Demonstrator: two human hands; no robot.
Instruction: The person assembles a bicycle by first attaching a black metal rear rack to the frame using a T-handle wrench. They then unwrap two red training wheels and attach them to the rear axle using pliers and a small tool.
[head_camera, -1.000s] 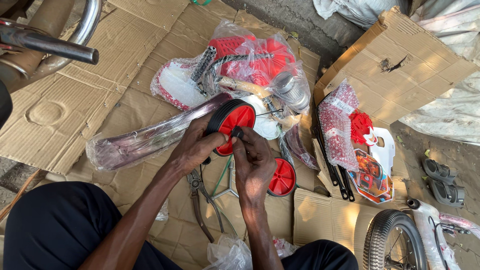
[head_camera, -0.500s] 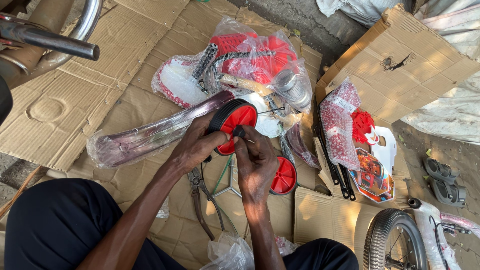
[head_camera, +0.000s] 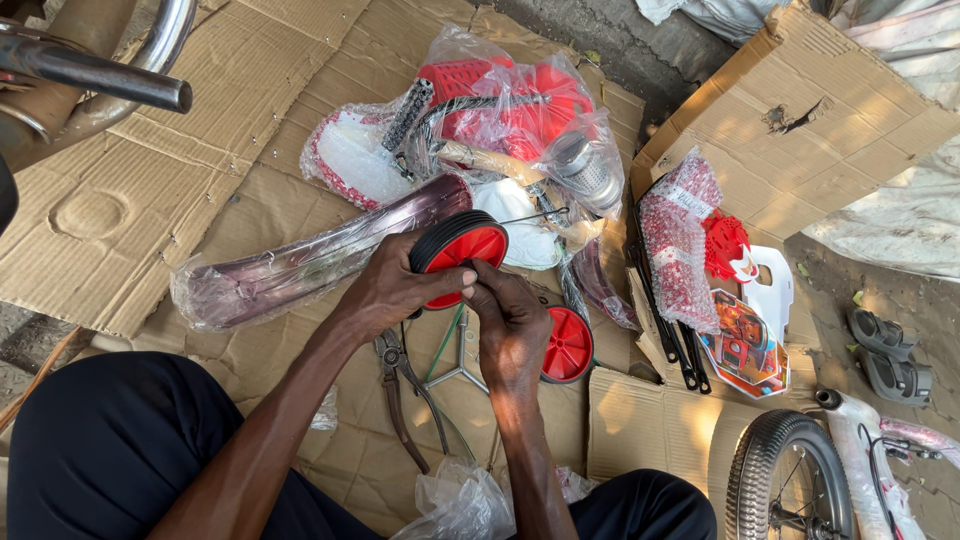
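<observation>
Training wheel (head_camera: 462, 248): small, red plastic disc with a black tyre, held upright on edge at the centre of the cardboard sheet (head_camera: 110, 200) spread on the ground, just in front of a plastic-wrapped dark maroon mudguard (head_camera: 300, 265). Far left, a chrome tube (head_camera: 95, 75) crosses the corner. Left hand (head_camera: 395, 290) wraps the wheel from the near side; its grip is closed on the tyre, thumb lying across the red face. Pliers (head_camera: 400, 385) lie on the cardboard below this hand, beside a thin metal bracket (head_camera: 455, 365). Right hand (head_camera: 512, 325) meets the left at the wheel's lower edge, fingertips pressed together against the hub area; what they pinch cannot be made out. A second red wheel (head_camera: 568, 345) lies just right of that hand. Further right: a bag of red parts (head_camera: 510, 110), a cardboard box (head_camera: 800, 130), a spoked bicycle wheel (head_camera: 785, 485).
</observation>
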